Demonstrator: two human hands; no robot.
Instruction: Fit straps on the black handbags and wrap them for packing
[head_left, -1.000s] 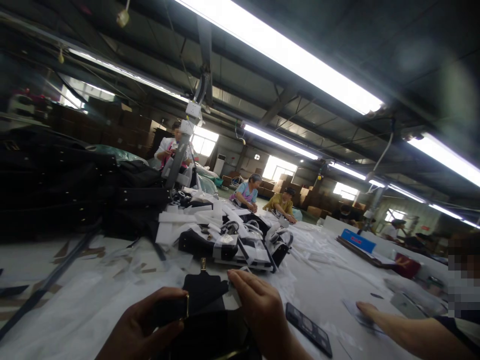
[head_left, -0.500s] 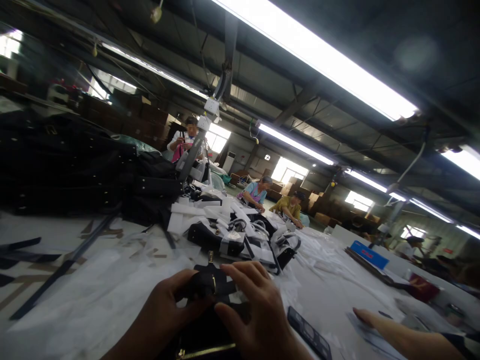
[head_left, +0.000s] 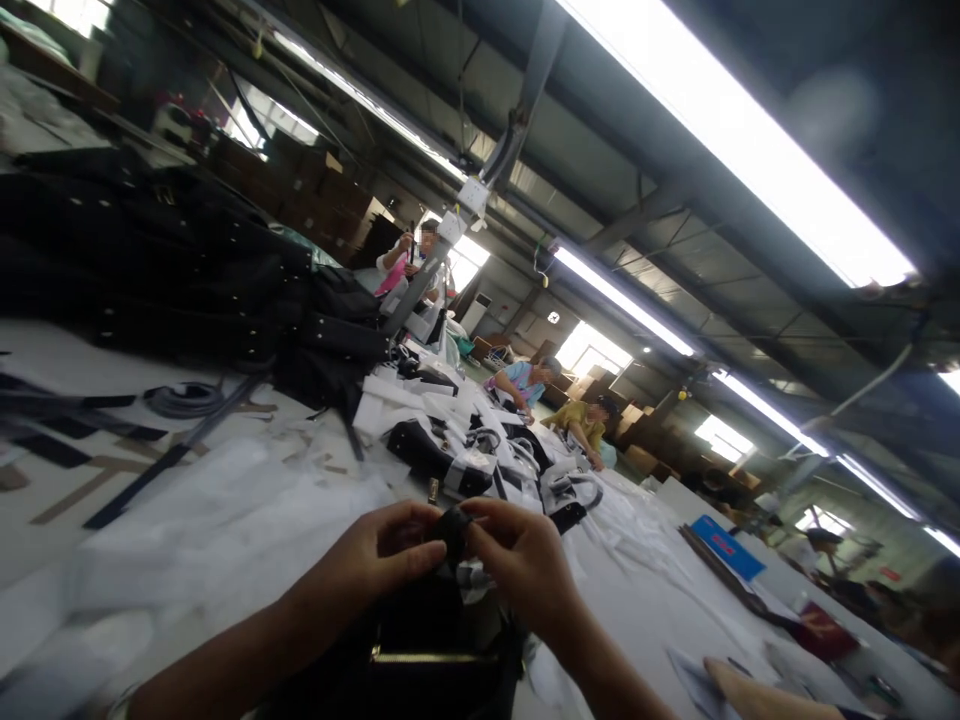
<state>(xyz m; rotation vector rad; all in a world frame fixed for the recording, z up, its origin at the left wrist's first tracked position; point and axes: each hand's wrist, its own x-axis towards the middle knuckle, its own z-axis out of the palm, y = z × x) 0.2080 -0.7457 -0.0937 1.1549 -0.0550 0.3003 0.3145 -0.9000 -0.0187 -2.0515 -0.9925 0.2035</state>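
Note:
My left hand (head_left: 382, 555) and my right hand (head_left: 517, 560) meet over a black handbag (head_left: 435, 650) at the bottom centre of the view. Both pinch a small black flap or tab (head_left: 452, 525) at the bag's top, fingers closed on it from either side. A gold zipper line (head_left: 435, 657) shows on the bag below my wrists. A gold clasp piece (head_left: 433, 490) sticks up just beyond my left fingers.
Wrapped black bags (head_left: 487, 470) lie piled on the white-covered table (head_left: 225, 520), with dark bags (head_left: 150, 260) stacked at left. Black straps (head_left: 135, 480) lie at left. Another person's hand (head_left: 739, 690) rests at bottom right. Several workers (head_left: 525, 380) sit farther along. A blue box (head_left: 726, 545) sits at right.
My hands have come closer together and lifted, now pinching the flap between them. The view has tilted left and upward; the dark flat card beside my right hand has left the picture.

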